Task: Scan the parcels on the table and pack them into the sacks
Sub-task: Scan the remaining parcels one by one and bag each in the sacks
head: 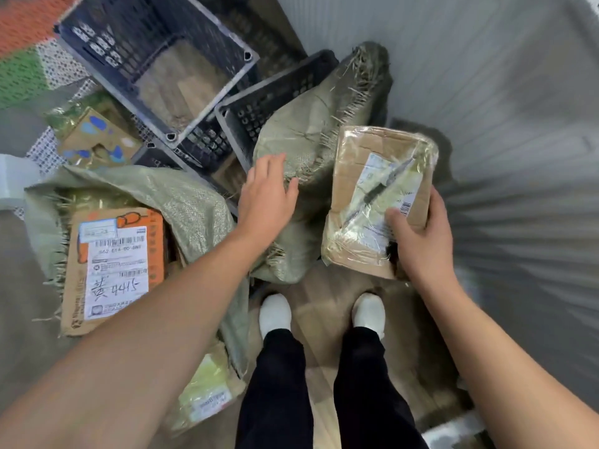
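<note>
My right hand (pixel 421 244) grips a taped brown cardboard parcel (pixel 366 176) with a white label, held above the floor at the right. My left hand (pixel 267 197) hovers open, fingers spread, over a crumpled green woven sack (pixel 311 131) in the middle. A second green sack (pixel 181 202) lies at the left. An orange-and-brown parcel (pixel 113 270) with a barcode label and handwriting sits in its mouth.
Dark plastic crates (pixel 155 59) stand behind the sacks. A brown box with blue spots (pixel 100 140) lies at the far left, and a small yellowish parcel (pixel 207 393) lies by my left leg. My white shoes (pixel 275 312) stand on cardboard. A grey wall runs along the right.
</note>
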`<move>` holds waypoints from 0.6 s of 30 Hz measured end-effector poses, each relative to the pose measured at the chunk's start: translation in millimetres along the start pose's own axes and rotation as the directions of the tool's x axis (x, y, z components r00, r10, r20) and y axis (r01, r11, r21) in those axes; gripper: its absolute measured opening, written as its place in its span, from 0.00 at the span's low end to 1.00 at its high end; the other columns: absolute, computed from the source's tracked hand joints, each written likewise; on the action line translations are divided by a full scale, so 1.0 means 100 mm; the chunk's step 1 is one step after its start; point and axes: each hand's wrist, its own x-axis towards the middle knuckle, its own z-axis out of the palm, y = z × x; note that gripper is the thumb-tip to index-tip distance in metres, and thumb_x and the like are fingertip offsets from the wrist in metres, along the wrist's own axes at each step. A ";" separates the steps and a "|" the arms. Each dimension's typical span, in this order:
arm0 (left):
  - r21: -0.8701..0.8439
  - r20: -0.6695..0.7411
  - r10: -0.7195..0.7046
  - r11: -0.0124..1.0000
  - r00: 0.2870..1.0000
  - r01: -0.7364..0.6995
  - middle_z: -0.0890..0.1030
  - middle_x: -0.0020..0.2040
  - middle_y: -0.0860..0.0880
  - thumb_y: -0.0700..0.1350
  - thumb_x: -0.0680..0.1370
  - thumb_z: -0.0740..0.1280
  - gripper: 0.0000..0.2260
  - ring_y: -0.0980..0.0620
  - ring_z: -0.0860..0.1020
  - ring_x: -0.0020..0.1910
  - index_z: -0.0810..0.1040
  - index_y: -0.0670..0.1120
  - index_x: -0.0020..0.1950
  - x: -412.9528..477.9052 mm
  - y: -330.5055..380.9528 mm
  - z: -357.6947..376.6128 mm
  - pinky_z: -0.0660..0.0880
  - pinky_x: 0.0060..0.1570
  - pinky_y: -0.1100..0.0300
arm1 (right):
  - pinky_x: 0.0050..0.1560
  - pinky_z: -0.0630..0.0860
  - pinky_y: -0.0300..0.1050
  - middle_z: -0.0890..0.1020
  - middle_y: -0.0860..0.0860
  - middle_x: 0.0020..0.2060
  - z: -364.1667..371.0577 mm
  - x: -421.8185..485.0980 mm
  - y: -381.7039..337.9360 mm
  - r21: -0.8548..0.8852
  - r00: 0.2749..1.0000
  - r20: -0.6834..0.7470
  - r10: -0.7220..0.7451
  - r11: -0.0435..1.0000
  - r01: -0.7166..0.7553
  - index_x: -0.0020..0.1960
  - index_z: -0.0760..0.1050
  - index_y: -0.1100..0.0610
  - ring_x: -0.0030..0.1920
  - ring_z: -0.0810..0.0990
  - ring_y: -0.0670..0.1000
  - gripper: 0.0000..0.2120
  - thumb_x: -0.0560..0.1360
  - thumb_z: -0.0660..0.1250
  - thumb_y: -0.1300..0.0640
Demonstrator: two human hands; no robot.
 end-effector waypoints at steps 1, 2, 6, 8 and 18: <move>0.034 0.025 -0.012 0.999 1.000 0.011 0.69 0.69 0.46 0.52 0.82 0.61 0.23 0.46 0.69 0.66 0.64 0.45 0.75 0.07 -0.03 0.04 0.70 0.63 0.48 | 0.46 0.70 0.20 0.76 0.37 0.60 0.01 0.01 0.02 0.000 1.000 -0.001 0.005 1.000 -0.005 0.76 0.64 0.47 0.53 0.74 0.26 0.28 0.78 0.68 0.54; 0.067 0.053 -0.026 0.997 0.998 0.022 0.69 0.69 0.46 0.52 0.81 0.63 0.25 0.46 0.69 0.67 0.63 0.45 0.75 0.13 -0.06 0.08 0.70 0.64 0.48 | 0.45 0.69 0.19 0.76 0.36 0.60 0.03 0.03 0.04 0.003 1.000 -0.002 0.011 1.000 -0.011 0.76 0.64 0.47 0.53 0.74 0.25 0.28 0.78 0.69 0.54; 0.202 0.095 -0.062 0.979 0.994 0.042 0.74 0.64 0.44 0.48 0.80 0.67 0.20 0.43 0.71 0.63 0.72 0.42 0.69 0.28 -0.16 0.21 0.72 0.60 0.47 | 0.46 0.69 0.19 0.76 0.33 0.57 0.08 0.06 0.09 0.004 1.000 0.002 0.020 1.000 -0.020 0.75 0.65 0.48 0.52 0.74 0.25 0.27 0.78 0.69 0.56; 0.181 0.044 -0.065 0.982 0.997 0.056 0.79 0.57 0.44 0.43 0.80 0.66 0.10 0.43 0.75 0.57 0.81 0.42 0.59 0.33 -0.19 0.20 0.75 0.55 0.48 | 0.46 0.69 0.19 0.76 0.33 0.57 0.11 0.06 0.07 0.008 1.000 0.010 0.018 1.000 -0.018 0.74 0.65 0.48 0.52 0.74 0.25 0.27 0.78 0.69 0.56; 0.148 0.191 0.086 0.982 0.978 -0.115 0.75 0.57 0.48 0.53 0.78 0.67 0.18 0.49 0.74 0.58 0.74 0.45 0.64 0.26 -0.13 0.19 0.74 0.58 0.53 | 0.52 0.72 0.26 0.77 0.41 0.64 0.16 0.14 -0.02 -0.008 1.000 0.019 0.004 1.000 -0.004 0.75 0.65 0.47 0.61 0.77 0.37 0.28 0.77 0.69 0.54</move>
